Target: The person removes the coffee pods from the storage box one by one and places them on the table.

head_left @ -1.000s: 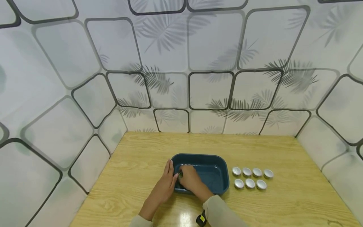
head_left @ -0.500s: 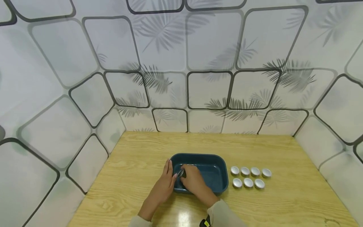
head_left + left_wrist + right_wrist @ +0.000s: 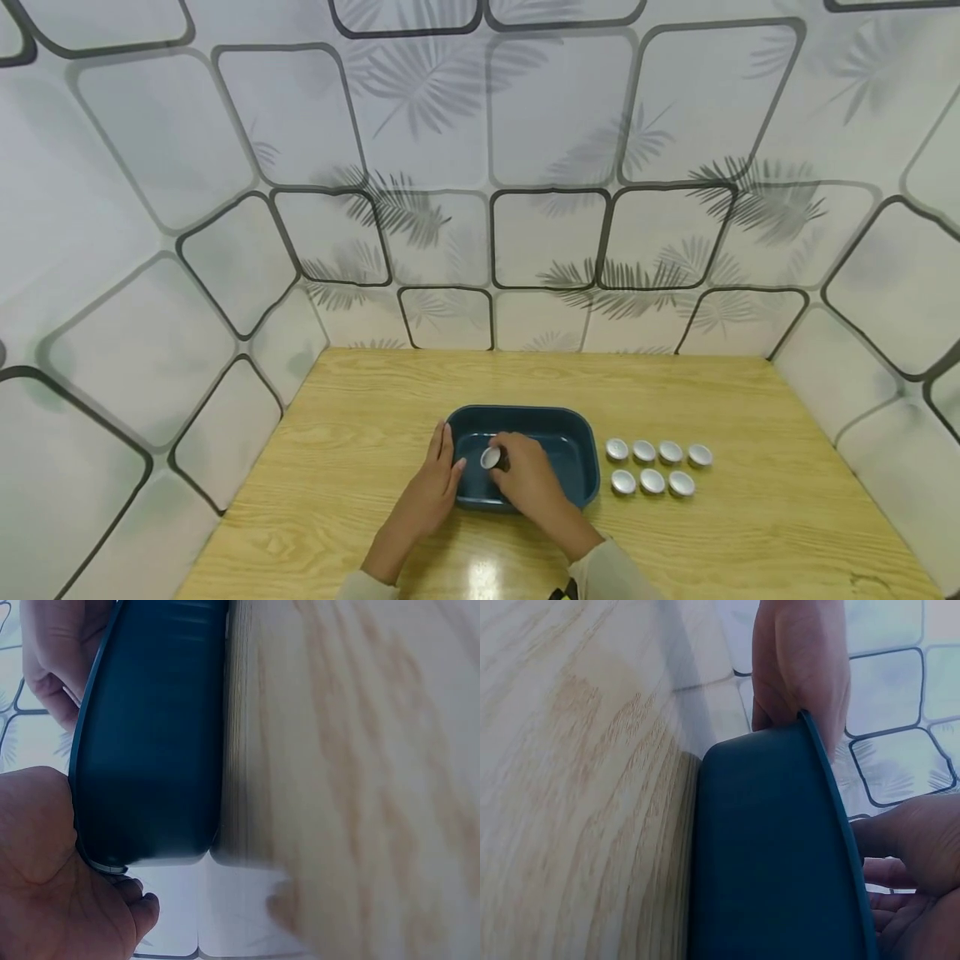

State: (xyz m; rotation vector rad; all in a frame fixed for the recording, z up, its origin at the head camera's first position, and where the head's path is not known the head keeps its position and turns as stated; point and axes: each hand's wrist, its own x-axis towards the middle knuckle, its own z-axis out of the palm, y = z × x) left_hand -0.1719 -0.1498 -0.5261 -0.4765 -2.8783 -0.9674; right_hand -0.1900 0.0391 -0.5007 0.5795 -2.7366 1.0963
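Observation:
A deep, dark blue rectangular dish (image 3: 525, 408) stands on the wooden table. Across its left rim lies my left hand (image 3: 430, 492), thumb on the inner side and fingers along the outer wall; the left wrist view shows this palm (image 3: 52, 900) against the rim. Inside the dish area, my right hand (image 3: 531, 477) pinches a small cup (image 3: 491, 457), white within and dark outside, tilted with its mouth toward the left. In the right wrist view my right hand (image 3: 922, 855) is behind the dish wall (image 3: 772, 840), which hides the cup.
Several small white-lined cups (image 3: 652, 482) stand in two rows on the table right of the dish. Patterned walls (image 3: 555, 242) border the table (image 3: 360, 400) at the back and both sides.
My right hand has shifted slightly right, away from the left hand, and turned the cup so its white inside shows. The left hand keeps its place on the dish.

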